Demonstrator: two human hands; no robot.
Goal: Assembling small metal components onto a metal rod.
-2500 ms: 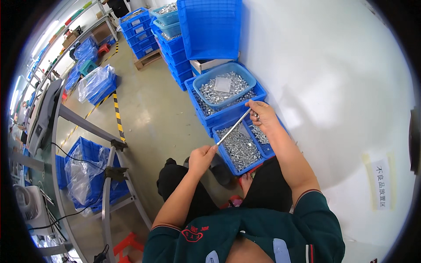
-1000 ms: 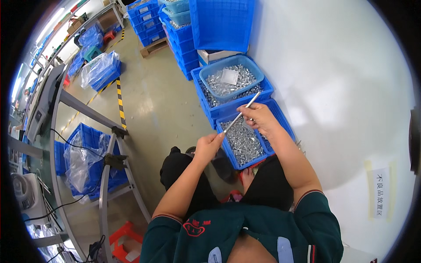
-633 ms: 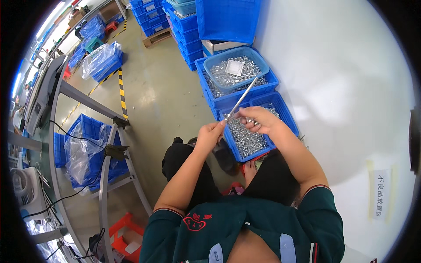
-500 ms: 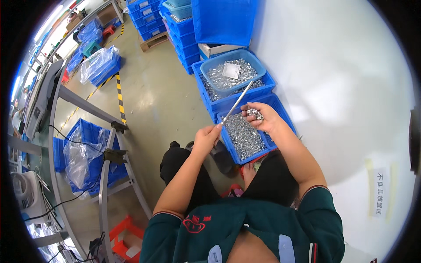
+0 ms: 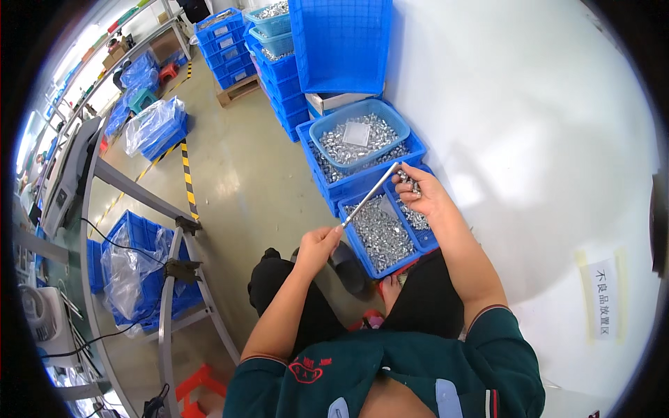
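My left hand (image 5: 319,249) grips the near end of a thin silver metal rod (image 5: 369,197), which slants up and to the right. At the rod's far end, my right hand (image 5: 431,198) is curled around several small shiny metal nuts (image 5: 408,182). Its fingertips are close to the rod's tip; whether they touch it I cannot tell. Below both hands sits a blue divided bin (image 5: 360,256) holding many small metal pieces (image 5: 380,237) in its left compartment and fewer in the right one.
Beyond the divided bin, a light-blue basket (image 5: 322,155) of metal pieces, with a white card (image 5: 356,134) on top, rests in a larger blue crate (image 5: 333,191). Stacked blue crates (image 5: 284,94) stand farther back. A white wall (image 5: 516,139) borders the right; a grey metal frame (image 5: 165,306) is left.
My left hand has moved down and slightly left with the rod. The right hand has closed more around the nuts, near the rod's tip. The whole view has shifted somewhat.
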